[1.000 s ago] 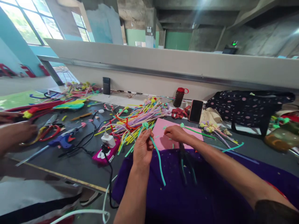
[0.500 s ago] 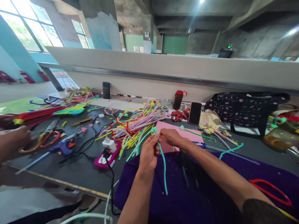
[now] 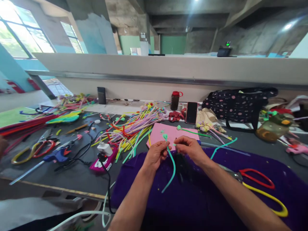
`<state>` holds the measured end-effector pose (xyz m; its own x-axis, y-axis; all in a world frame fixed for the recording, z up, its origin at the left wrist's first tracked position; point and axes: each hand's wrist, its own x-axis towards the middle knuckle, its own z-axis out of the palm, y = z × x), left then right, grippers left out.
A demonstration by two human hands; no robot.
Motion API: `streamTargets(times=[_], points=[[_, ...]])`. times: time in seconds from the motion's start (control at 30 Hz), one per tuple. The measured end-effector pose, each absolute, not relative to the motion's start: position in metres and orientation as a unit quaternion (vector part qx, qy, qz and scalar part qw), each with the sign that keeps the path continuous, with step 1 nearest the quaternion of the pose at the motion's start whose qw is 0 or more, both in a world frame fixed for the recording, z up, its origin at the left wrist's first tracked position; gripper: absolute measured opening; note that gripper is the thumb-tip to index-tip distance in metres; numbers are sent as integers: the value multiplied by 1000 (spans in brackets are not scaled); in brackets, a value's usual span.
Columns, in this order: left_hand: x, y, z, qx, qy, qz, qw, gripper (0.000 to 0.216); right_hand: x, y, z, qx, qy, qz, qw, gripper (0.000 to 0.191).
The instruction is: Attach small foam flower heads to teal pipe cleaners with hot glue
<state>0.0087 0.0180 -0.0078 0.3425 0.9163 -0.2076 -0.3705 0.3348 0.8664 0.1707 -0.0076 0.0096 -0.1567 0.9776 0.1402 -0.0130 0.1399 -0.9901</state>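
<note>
My left hand (image 3: 157, 154) is closed in a pinch on a mint-green pipe cleaner (image 3: 173, 166). Its curled top (image 3: 165, 137) stands above my fingers, and the long tail hangs over the purple cloth (image 3: 204, 199) on my lap. A short distance to the right, my right hand (image 3: 190, 149) has thumb and fingers pinched together; a tiny pale green speck shows at the tips, too small to name. Behind both hands lies a pink sheet (image 3: 157, 130). Another green pipe cleaner with a curled head (image 3: 178, 127) rests across it.
Scissors (image 3: 258, 179) lie on the cloth beside my right forearm. A pile of coloured pipe cleaners (image 3: 139, 123), a pink power strip (image 3: 106, 163), a blue glue gun (image 3: 57, 154) and more scissors (image 3: 39, 146) are leftward. A phone (image 3: 191, 112) and bottle (image 3: 175, 100) stand behind.
My right hand has parted from the curled top and moved slightly right and down. The view has turned right, showing more of the lap scissors. A co-worker's hand has mostly left view.
</note>
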Motion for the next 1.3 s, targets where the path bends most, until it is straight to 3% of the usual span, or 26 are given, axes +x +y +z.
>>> streamTargets(times=[0.6,1.0,1.3], points=[[17,12,-11,475,369,399,693,27,173,-6,-4,-449,-594,446,496,12],[17,9,-3,451,353,383,725,22,179,-5,-3,-352,-478,669,447,23],[18,7,-1,455,353,393,717,23,182,-1,-7,-351,-457,675,461,22]])
